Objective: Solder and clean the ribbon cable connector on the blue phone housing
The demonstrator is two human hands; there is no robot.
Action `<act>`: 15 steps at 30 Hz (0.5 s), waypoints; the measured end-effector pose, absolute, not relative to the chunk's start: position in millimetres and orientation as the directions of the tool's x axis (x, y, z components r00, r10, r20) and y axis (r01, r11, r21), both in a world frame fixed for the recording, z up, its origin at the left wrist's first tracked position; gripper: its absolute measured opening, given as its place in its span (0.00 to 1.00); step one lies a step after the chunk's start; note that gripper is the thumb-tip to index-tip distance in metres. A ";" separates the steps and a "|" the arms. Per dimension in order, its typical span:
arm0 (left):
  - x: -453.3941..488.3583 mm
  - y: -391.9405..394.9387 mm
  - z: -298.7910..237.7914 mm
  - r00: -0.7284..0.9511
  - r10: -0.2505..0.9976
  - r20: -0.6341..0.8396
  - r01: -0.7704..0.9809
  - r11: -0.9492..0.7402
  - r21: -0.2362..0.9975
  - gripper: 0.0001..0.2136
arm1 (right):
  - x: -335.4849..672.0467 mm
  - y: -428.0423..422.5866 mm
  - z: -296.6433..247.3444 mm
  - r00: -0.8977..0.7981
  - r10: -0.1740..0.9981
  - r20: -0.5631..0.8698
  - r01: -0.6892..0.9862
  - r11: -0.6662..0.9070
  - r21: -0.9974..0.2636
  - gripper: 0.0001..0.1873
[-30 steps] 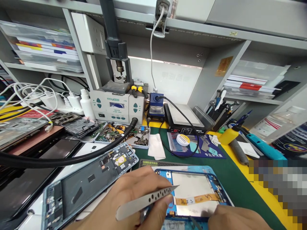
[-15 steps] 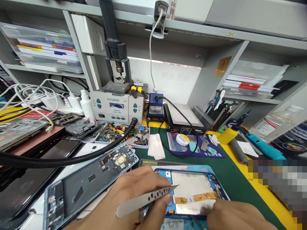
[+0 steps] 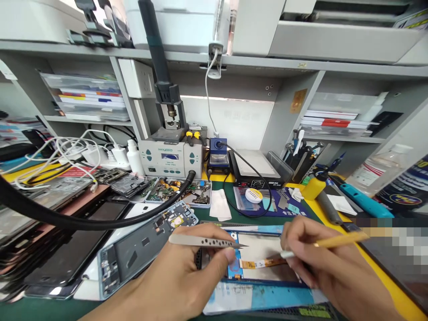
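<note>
My left hand (image 3: 197, 263) is closed around perforated metal tweezers (image 3: 207, 242), whose pointed tip reaches over an opened blue phone (image 3: 234, 263). A silver plate (image 3: 261, 245) fills most of the phone's inside. Across it runs an orange flex cable (image 3: 256, 264) with small markings. My right hand (image 3: 317, 258), fingers pinched, grips a slim tool with a yellow handle (image 3: 344, 239). The tool's pale lower end (image 3: 286, 254) is over the cable's right part; its dark tip is too blurred to make out. Under the phone lies a blue-and-white sheet (image 3: 261, 296).
Left of the phone lies a grey phone frame (image 3: 133, 249), with black phone screens (image 3: 83, 245) beyond. A black hose (image 3: 133, 223) arches over them from the hot-air station (image 3: 170, 159). Behind are a tray of circuit boards (image 3: 177, 191) and a heating plate (image 3: 257, 165). A yellow bottle (image 3: 314, 186) stands right.
My right hand has risen and now shows the yellow-handled tool over the cable. The tweezers in my left hand have turned nearly level. The camera view has tilted upward.
</note>
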State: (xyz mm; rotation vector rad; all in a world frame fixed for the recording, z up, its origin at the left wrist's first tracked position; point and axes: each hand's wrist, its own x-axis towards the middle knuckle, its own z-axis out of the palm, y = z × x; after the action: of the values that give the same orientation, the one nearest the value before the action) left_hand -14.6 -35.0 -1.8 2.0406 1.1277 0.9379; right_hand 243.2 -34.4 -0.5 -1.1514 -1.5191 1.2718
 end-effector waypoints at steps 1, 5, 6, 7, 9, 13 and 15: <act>-15.6 -35.2 -1.7 0.385 0.886 0.257 0.432 -0.419 0.799 0.10 | 241.3 -30.8 0.6 -0.242 0.970 -0.019 0.069 -0.002 -0.998 0.20; -16.1 -37.4 -2.4 0.326 0.889 0.323 0.400 -0.439 0.804 0.10 | 237.6 -20.8 7.1 -0.315 0.948 -0.045 0.053 -0.030 -0.998 0.19; -15.6 -38.1 -2.5 0.317 0.882 0.349 0.403 -0.458 0.792 0.10 | 237.5 -21.2 9.2 -0.338 0.940 -0.035 0.076 -0.010 -0.997 0.18; -15.0 -38.7 -2.6 0.316 0.875 0.367 0.412 -0.476 0.777 0.10 | 237.6 -23.0 11.2 -0.359 0.933 -0.019 0.104 0.020 -0.994 0.17; -13.7 -39.7 -3.3 0.337 0.859 0.385 0.446 -0.506 0.739 0.10 | 237.6 -30.6 14.2 -0.380 0.924 0.034 0.172 0.106 -0.979 0.13; -12.2 -40.2 -7.0 0.397 0.822 0.407 0.493 -0.566 0.661 0.09 | 235.7 -51.0 7.1 -0.374 0.903 0.213 0.375 0.357 -0.856 0.05; -12.0 -39.7 -7.6 0.405 0.816 0.413 0.506 -0.576 0.642 0.09 | 235.1 -56.4 -4.8 -0.420 0.741 0.524 0.543 0.668 -0.510 0.09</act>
State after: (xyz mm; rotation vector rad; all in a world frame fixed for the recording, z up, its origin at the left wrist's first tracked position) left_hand -12.0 -39.7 -7.6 2.2482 1.1315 1.0058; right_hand 235.1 -56.4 -4.8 -0.9867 -2.1287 0.3376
